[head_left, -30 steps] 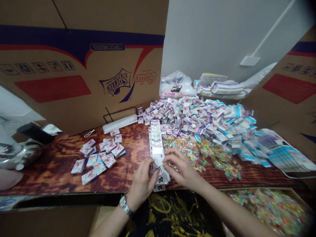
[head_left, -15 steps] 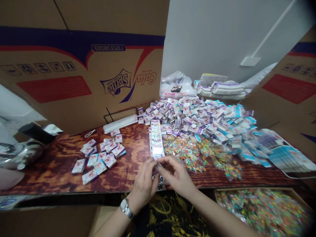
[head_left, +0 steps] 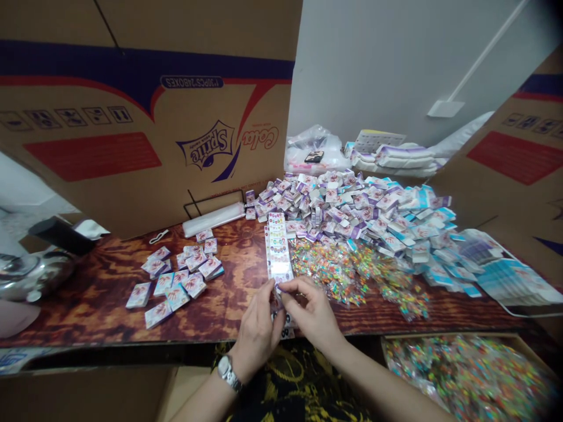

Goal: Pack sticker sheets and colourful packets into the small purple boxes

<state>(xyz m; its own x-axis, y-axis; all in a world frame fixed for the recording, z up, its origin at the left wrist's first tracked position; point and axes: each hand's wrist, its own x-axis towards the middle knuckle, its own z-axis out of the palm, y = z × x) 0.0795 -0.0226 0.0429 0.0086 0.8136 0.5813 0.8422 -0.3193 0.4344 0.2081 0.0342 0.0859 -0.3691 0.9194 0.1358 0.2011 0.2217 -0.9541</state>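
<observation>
Near the table's front edge, my left hand (head_left: 257, 325) is closed around what looks like a small printed box (head_left: 275, 300), mostly hidden by the fingers. The fingers of my right hand (head_left: 310, 313) pinch at the top end of this box. Just beyond my fingertips lie strips of stickers (head_left: 278, 249) with colourful rows, overlapping one another. A black-and-white printed piece (head_left: 288, 328) shows partly beneath my hands. To the right is a heap of small clear packets of colourful candy (head_left: 329, 272).
Several filled small boxes (head_left: 178, 296) lie at left. Behind the candy is a big pile of small open boxes (head_left: 352, 205). Large cartons (head_left: 145, 135) stand at the back left and right. A carton of candy packets (head_left: 466, 375) sits below the right edge; a metal kettle (head_left: 37, 275) is far left.
My right fingers have shifted slightly at the top of the small box, while my left hand keeps its hold. The things on the table stay put.
</observation>
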